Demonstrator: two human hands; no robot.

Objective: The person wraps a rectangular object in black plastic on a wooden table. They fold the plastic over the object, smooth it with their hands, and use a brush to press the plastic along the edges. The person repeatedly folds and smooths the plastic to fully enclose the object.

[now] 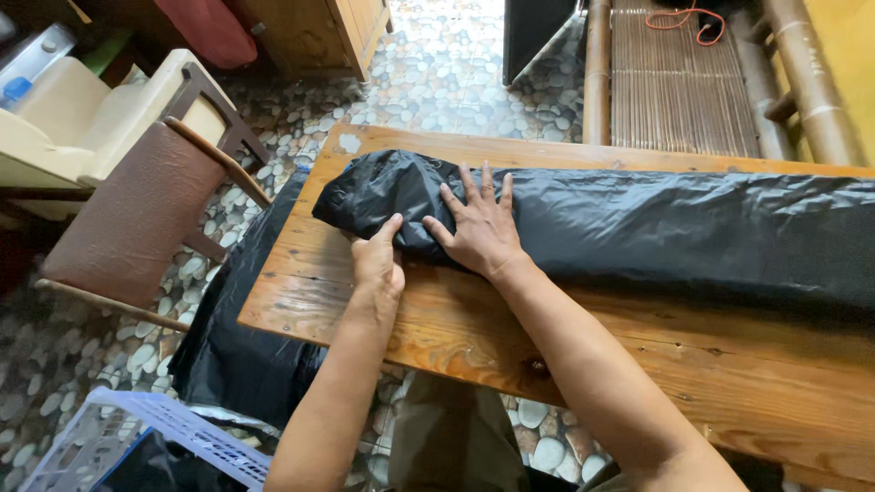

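Where table edge (273, 301) nears, hands (478, 228) press black bag (638, 228).

1. The black plastic sheet (638, 228) covers the far half of the tabletop (583, 355), blocking passage along it to the right.
2. The near strip of bare wood lies open.
3. Left of the tabletop, a brown chair (137, 219) stands near.
4. A white crate (137, 437) sits below the near-left corner.
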